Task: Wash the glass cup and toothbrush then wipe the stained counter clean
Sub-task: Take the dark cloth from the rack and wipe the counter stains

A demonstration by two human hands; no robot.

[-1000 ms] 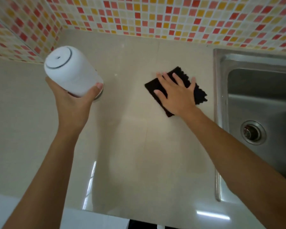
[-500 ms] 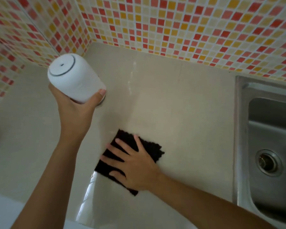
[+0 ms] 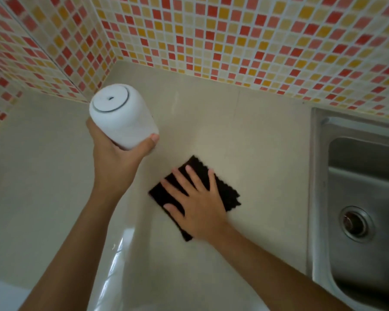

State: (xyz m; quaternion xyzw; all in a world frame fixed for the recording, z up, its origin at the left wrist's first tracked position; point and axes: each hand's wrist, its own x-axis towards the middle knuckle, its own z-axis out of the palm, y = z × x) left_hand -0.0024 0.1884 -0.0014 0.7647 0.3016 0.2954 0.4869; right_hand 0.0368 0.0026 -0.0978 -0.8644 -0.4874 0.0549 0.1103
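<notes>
- You appear to be in the last stage, wiping; your right hand lies flat with fingers spread, pressing a black cloth onto the surface, near its middle and well left of the sink.
- Your left hand is curled round a white container, lifted clear of the surface near the back corner; whether this is the task's cup, you cannot tell.
- No toothbrush or clear glass cup is in view, so the washing cannot be confirmed; judge it likely done.
- No obvious stain shows on the beige surface; it is glossy, with bright reflections along the near edge; wiping under the lifted container probably remains.
- The room: 2 walls of red, orange and cream mosaic tiles meet at the corner; the steel sink shows its drain.
</notes>
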